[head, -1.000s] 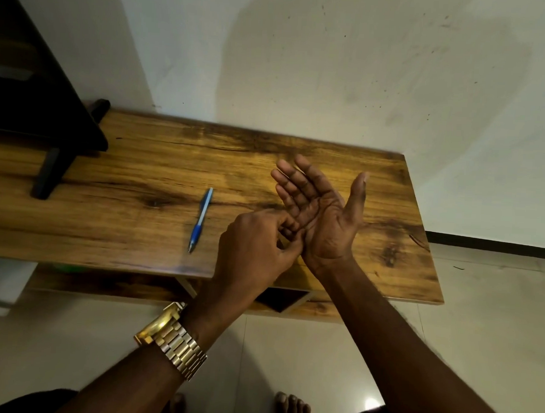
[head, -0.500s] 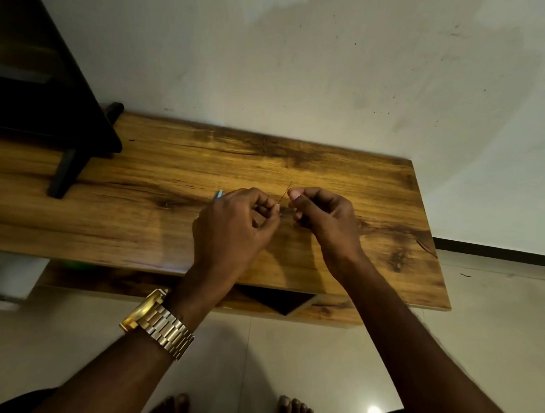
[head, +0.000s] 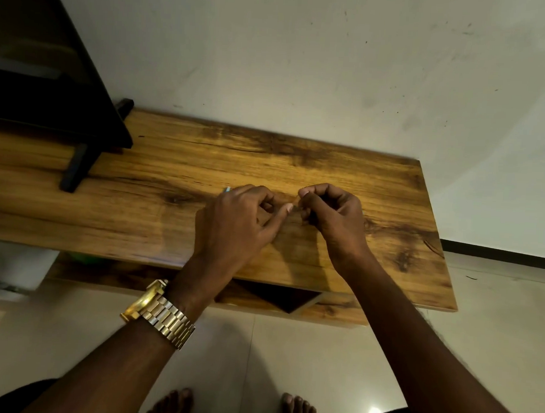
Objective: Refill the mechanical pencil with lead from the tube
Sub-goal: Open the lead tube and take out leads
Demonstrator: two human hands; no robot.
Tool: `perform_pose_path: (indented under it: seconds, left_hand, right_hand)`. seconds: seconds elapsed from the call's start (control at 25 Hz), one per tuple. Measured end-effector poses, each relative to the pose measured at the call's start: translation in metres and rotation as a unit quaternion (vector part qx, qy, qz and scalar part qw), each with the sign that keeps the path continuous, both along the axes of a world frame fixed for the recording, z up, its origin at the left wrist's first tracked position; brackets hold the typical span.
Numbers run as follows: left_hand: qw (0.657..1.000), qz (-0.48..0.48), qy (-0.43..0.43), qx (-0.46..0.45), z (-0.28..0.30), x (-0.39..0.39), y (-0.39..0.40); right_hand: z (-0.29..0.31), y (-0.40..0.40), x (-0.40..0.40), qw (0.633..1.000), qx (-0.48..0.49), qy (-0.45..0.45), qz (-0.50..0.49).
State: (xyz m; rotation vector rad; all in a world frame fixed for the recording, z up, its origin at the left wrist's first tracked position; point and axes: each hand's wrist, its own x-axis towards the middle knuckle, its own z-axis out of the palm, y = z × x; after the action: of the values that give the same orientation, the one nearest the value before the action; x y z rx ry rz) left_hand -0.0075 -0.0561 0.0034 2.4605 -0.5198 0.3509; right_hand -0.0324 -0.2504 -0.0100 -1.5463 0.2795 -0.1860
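Both of my hands hover close together over the wooden table (head: 392, 193). My left hand (head: 235, 226), with a gold watch on its wrist, has its fingers curled and its thumb tip stretched toward the right hand. My right hand (head: 334, 216) is curled, thumb and forefinger pinched. A very thin pencil lead (head: 297, 204) is faintly visible between the two sets of fingertips. The blue mechanical pencil (head: 227, 189) lies on the table behind my left hand, with only its end showing. No lead tube is visible.
A black stand (head: 77, 164) with a dark panel sits on the table's left part. A lower shelf (head: 291, 302) shows under the table's front edge. My bare feet (head: 298, 409) stand on the pale tiled floor below. A white wall rises behind the table.
My right palm was open with the left fingers picking from it. Both hands have since closed into pinches and moved over the table, covering most of the blue pencil.
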Motion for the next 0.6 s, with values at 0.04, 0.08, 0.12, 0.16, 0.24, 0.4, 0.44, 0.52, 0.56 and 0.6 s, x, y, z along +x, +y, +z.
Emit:
perform_pose_path:
  seconds: [0.04,0.08,0.12,0.16,0.24,0.4,0.44,0.52,0.56,0.6]
  left_hand:
    - [1.0,0.01,0.004,0.002,-0.001,0.006,0.007]
    - [0.999,0.03,0.017,0.012,-0.004,0.013,0.017]
    - [0.997,0.059,0.039,0.031,-0.007,0.021,0.028]
    - [0.992,0.092,0.068,0.056,-0.01,0.027,0.038]
    - [0.98,0.138,0.118,0.082,-0.015,0.035,0.05]
    - [0.978,0.127,0.141,0.086,-0.017,0.037,0.038]
    - [0.978,0.126,0.14,0.093,-0.018,0.036,0.036]
    - [0.977,0.128,0.141,0.094,-0.021,0.033,0.038]
    - [0.976,0.127,0.147,0.094,-0.022,0.033,0.039]
    - [0.976,0.124,0.152,0.099,-0.022,0.032,0.039]
  right_hand:
    - [-0.001,-0.003,-0.001,1.0,0.009,0.0,-0.016]
    - [-0.002,-0.005,-0.001,0.999,0.016,0.004,-0.03]
    - [-0.003,-0.006,-0.001,0.999,0.022,0.01,-0.041]
    - [-0.003,-0.007,-0.001,0.998,0.028,0.016,-0.049]
    - [-0.001,-0.008,0.003,0.997,0.039,0.022,-0.061]
    - [0.004,-0.014,0.005,0.996,0.038,0.025,-0.07]
    - [0.004,-0.015,0.003,0.997,0.038,0.025,-0.07]
    - [0.003,-0.013,0.001,0.996,0.043,0.027,-0.07]
    - [0.003,-0.011,0.0,0.996,0.048,0.028,-0.073]
    - [0.003,-0.011,-0.001,0.995,0.053,0.029,-0.08]
